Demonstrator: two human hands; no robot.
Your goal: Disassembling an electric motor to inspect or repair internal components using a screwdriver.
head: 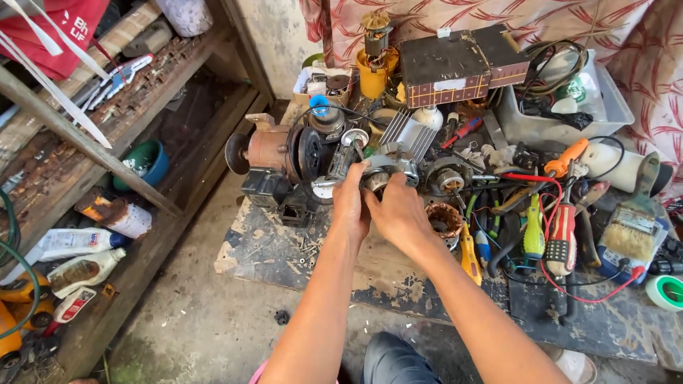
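- Both hands close together on a small silver motor housing (384,169) at the middle of a cluttered, paint-flaked work board (270,249).
- Left hand (351,203) curls over the housing's left edge, fingers wrapped round the metal; its grasp looks firm.
- Right hand (398,213) cups the housing from below and from the right, thumb up against the round opening. Whether it clamps or only steadies cannot be told.
- Directly ahead of both palms sits the housing, touching both, with its round face turned toward the person and its finned grey body (407,135) running away and slightly right.
- Neither hand is nearer; they meet at the housing, wrists almost touching.
- Just left lies a rusty brown motor with a black pulley (274,151).
- Just right lies a copper-wound stator (445,220), then screwdrivers with yellow (533,231) and red (562,238) handles, red wire, and a worn paintbrush (632,227).
- Behind stand a dark checked box (445,67) and a grey tub of cables (562,107).
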